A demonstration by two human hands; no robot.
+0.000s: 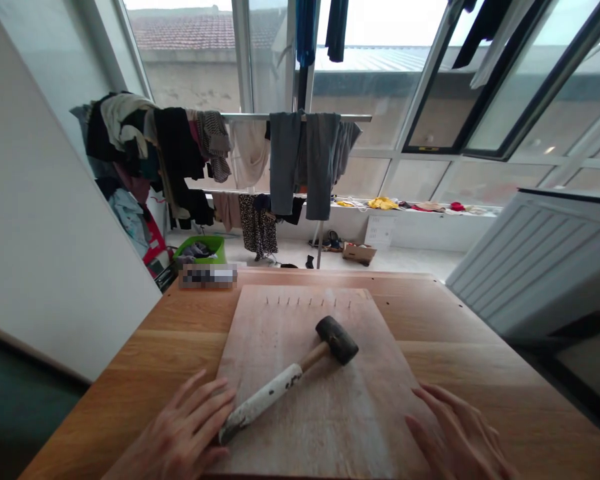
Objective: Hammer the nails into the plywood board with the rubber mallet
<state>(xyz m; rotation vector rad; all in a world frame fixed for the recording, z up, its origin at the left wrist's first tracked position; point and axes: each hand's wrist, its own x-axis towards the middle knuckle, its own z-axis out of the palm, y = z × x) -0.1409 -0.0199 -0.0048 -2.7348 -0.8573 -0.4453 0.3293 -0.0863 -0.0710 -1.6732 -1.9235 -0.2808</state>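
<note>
A pale wooden board (325, 407) lies on a wooden table (480, 347). On the board rests a mallet (300, 370) with a black head and a worn white handle, pointing toward the near left. A row of several small nails (307, 302) stands along the board's far edge. My left hand (187, 430) lies flat with fingers spread on the board's near left corner, its fingertips just beside the handle's end. My right hand (455, 437) lies flat with fingers spread on the board's near right edge. Neither hand holds anything.
Beyond the table stands a drying rack (300, 157) hung with clothes before large windows. A green basket (203, 248) sits on the floor at left. A white wall panel (45, 220) rises on the left and a white radiator-like unit (540, 260) on the right.
</note>
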